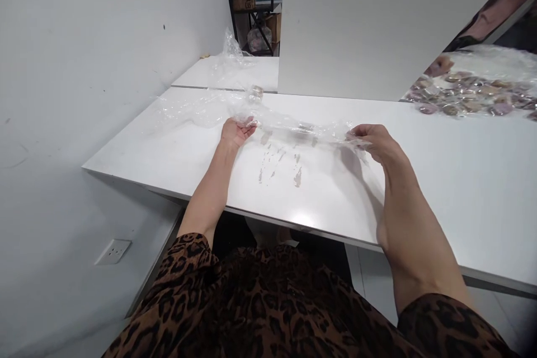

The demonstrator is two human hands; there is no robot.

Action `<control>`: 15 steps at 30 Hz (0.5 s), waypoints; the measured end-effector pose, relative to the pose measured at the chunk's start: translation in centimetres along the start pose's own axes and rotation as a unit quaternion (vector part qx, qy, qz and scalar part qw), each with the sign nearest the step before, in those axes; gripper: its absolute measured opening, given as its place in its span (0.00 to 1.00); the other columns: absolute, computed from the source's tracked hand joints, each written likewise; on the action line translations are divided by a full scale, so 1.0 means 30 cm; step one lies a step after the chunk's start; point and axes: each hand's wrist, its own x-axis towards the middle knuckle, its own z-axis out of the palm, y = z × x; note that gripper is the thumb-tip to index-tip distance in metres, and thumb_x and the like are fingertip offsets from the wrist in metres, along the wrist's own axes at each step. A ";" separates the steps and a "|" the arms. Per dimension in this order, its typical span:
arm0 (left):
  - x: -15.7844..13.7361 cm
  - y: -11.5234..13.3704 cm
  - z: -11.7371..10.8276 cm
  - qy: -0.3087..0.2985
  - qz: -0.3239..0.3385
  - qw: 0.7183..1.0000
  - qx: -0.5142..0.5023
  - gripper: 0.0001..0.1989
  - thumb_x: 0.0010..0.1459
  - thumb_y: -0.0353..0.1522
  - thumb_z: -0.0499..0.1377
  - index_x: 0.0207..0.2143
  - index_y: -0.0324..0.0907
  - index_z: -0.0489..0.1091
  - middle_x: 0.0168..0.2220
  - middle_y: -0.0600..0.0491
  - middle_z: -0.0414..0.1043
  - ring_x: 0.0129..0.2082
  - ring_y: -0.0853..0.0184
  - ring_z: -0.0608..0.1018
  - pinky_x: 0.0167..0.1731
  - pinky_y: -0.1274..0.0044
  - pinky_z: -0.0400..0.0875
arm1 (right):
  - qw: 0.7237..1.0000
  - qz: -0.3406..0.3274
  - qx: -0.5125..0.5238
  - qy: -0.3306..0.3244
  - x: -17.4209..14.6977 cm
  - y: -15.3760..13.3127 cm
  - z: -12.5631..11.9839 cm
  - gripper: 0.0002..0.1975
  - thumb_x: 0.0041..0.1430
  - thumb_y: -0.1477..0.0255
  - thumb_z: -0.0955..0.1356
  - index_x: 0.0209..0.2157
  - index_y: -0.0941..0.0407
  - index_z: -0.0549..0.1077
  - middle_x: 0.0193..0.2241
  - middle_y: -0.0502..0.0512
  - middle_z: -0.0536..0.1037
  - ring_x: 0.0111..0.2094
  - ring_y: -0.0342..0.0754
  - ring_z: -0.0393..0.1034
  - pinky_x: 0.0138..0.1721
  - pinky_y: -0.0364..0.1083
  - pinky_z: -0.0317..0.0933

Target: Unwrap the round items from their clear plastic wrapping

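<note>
A crumpled sheet of clear plastic wrap [188, 107] stretches across the white table [440, 190] between my hands. My left hand [238, 132], palm turned up and fingers curled, holds its near edge. My right hand [372, 139] pinches the right end between thumb and fingers, a little above the tabletop. A small brownish lump [255, 93] sits in the plastic just beyond my left hand. Something brownish [308, 128] also shows through the film between the hands; its kind is unclear. Greyish worn patches [297, 176] mark the tabletop below the film.
A tall white panel [348, 28] stands at the table's far edge. Beyond it at right, another person's hand [440, 65] is beside many small wrapped pieces [482, 92] under plastic. A black shelf cart [251, 11] stands at the back, and a wall [84, 67] borders the left.
</note>
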 end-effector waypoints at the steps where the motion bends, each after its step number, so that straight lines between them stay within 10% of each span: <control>1: 0.011 0.010 -0.022 0.004 0.004 0.999 0.041 0.04 0.52 0.30 0.59 0.33 0.41 0.69 0.32 0.49 0.78 0.32 0.67 0.81 0.38 0.75 0.78 | 1.000 0.008 -0.003 -0.012 0.002 0.005 -0.006 0.11 0.41 0.75 0.79 0.22 0.55 0.74 0.21 0.50 0.70 0.23 0.42 0.60 0.25 0.44 0.53; 4: 0.045 0.046 -0.075 0.095 0.074 0.973 0.197 0.07 0.51 0.30 0.61 0.35 0.41 0.71 0.34 0.50 0.76 0.35 0.64 0.81 0.37 0.74 0.76 | 0.999 0.004 -0.027 -0.027 0.001 0.008 -0.012 0.11 0.42 0.77 0.78 0.22 0.55 0.73 0.22 0.51 0.71 0.24 0.43 0.60 0.28 0.46 0.57; 9: -0.025 0.123 -0.084 0.298 0.351 0.841 0.283 0.18 0.63 0.27 0.55 0.55 0.44 0.66 0.59 0.45 0.68 0.58 0.64 0.74 0.53 0.73 0.73 | 0.991 -0.020 -0.133 -0.026 0.017 0.012 -0.020 0.11 0.44 0.79 0.72 0.19 0.54 0.67 0.18 0.48 0.64 0.24 0.43 0.56 0.32 0.49 0.58; 12: -0.216 0.119 -0.013 0.167 0.439 0.822 0.322 0.15 0.71 0.35 0.53 0.58 0.45 0.66 0.56 0.46 0.70 0.55 0.62 0.75 0.50 0.72 0.74 | 0.981 -0.041 -0.190 0.012 0.032 0.016 -0.023 0.09 0.42 0.80 0.71 0.23 0.53 0.69 0.24 0.52 0.68 0.29 0.49 0.64 0.38 0.54 0.65; 15: -0.425 0.038 0.079 -0.090 0.419 0.794 0.430 0.18 0.70 0.44 0.57 0.56 0.47 0.71 0.50 0.47 0.75 0.43 0.64 0.78 0.44 0.72 0.75 | 0.962 -0.159 -0.187 0.118 0.023 0.003 0.001 0.14 0.46 0.78 0.70 0.38 0.53 0.75 0.41 0.60 0.75 0.47 0.61 0.70 0.51 0.63 0.67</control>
